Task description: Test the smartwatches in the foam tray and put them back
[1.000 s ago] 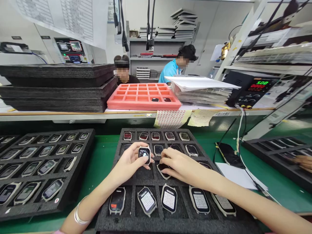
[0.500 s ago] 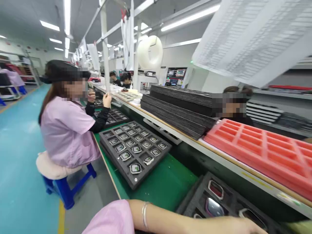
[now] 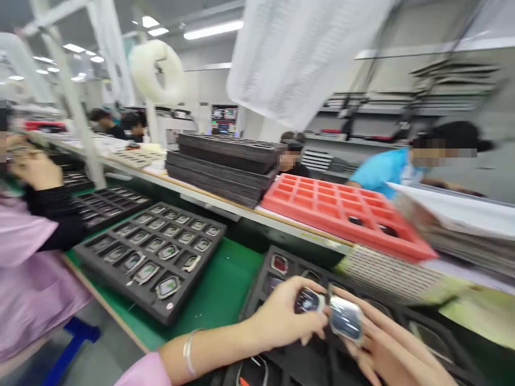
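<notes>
My left hand (image 3: 281, 316), with silver bracelets at the wrist, grips a dark-faced smartwatch case (image 3: 308, 301) between thumb and fingers. Right beside it, my right hand (image 3: 388, 343) is closed on a second smartwatch case (image 3: 346, 318), silver-edged with a glossy screen. The two cases nearly meet; whether they touch is unclear. Both hands are above a black foam tray (image 3: 257, 292) whose pockets hold several watch parts. One pocket has a case with a reddish inside (image 3: 279, 264). At the tray's near side lies a watch frame (image 3: 263, 370) with something orange in it.
Another foam tray (image 3: 161, 316) with several watch cases lies left on the green bench (image 3: 213, 292). A co-worker in pink (image 3: 36, 279) sits beyond it. On the shelf are stacked black trays (image 3: 217, 177), a red tray (image 3: 322, 214) and papers (image 3: 462, 214). A person in blue (image 3: 378, 166) is opposite.
The view has swung right and down. My left hand, earlier partly cut off over the tray, now holds a smartwatch case. My right hand has come into view holding another.
</notes>
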`<state>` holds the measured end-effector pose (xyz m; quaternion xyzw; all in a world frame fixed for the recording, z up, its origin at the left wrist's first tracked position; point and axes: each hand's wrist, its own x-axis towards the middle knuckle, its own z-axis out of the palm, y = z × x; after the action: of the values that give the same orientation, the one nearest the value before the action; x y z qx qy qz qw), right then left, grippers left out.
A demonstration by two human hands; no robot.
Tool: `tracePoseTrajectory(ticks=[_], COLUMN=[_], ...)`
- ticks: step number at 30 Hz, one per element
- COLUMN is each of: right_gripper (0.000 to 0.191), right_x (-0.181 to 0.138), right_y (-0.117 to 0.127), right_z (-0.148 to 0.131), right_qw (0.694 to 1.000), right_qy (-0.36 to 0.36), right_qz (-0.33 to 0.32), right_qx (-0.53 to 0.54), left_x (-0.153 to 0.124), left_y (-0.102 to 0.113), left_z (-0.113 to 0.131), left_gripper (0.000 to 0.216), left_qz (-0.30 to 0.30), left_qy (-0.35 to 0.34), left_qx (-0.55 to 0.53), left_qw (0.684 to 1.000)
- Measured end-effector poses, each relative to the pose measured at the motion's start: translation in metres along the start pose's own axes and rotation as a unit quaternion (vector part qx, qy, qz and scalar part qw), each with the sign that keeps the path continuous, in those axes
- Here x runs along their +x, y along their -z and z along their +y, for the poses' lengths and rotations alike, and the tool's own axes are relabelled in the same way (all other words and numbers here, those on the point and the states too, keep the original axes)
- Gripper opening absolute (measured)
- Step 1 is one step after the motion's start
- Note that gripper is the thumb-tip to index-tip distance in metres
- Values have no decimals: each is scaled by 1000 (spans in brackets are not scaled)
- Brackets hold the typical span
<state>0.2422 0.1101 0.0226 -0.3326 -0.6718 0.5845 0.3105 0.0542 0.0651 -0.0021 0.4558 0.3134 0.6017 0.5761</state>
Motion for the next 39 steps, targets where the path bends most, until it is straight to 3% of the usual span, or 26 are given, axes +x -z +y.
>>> tracePoseTrajectory(ticks=[4, 13, 20, 39], right_gripper=[48, 51, 42, 43], right_x=[-21, -27, -29, -32], right_y=[-10, -6, -4, -8], right_z=[-16, -10, -5, -5], right_qw=[993, 980, 977, 986], right_qy=[-31, -8, 32, 32], right_qz=[38, -66, -85, -68], right_qx=[103, 187, 190, 151], left_x=[-10, -28, -30, -30], left_y=[-6, -14, -13, -11], left_z=[4, 11, 12, 14], left_gripper=[36, 35, 30, 32], left_qz=[-34, -61, -63, -72], left_qy=[37, 64, 41, 21], left_qx=[62, 132, 204, 264], left_qw=[997, 987, 976, 961])
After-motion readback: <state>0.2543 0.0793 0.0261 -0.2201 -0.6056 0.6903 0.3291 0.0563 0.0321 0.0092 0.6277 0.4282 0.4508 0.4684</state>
